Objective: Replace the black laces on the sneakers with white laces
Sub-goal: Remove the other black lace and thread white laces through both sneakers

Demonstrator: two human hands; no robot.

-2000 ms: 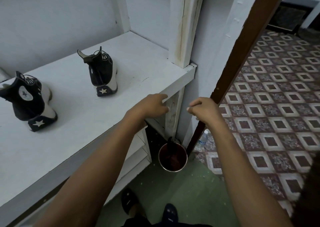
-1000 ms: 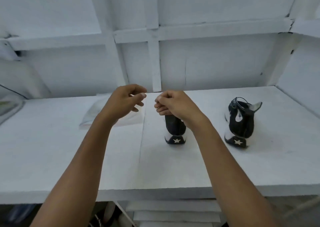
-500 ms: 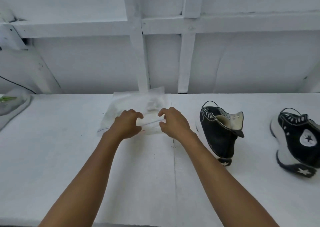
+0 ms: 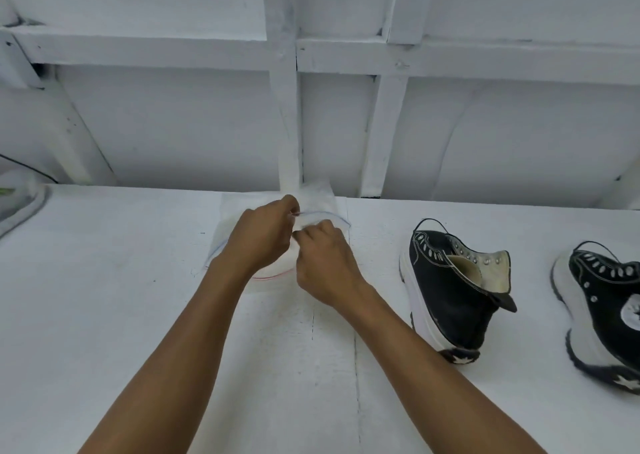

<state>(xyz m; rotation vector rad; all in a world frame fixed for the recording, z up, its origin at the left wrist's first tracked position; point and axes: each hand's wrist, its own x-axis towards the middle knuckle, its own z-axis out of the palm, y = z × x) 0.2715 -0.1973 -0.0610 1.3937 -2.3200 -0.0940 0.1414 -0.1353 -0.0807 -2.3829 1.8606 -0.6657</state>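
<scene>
At the mouth of the bag, the left fingers pinch the far lip and the right fingertips pinch the near one, drawing them apart. Half a second ago both hands lay on the bag with its zip strip running straight and closed between them. Now the blue strip bows away from the red one, so the seal looks at least partly open. The left hand and right hand have also moved closer together, almost touching over the opening. I take the white laces to be inside, but the hands and the pale plastic hide them. The bag lies flat on the shelf, against the back wall. The near sneaker stands just right of the right forearm, tongue flopped out and eyelets bare. The second sneaker is farther right, and neither has moved. With the old laces seemingly out, reaching into the bag looks to be next.
</scene>
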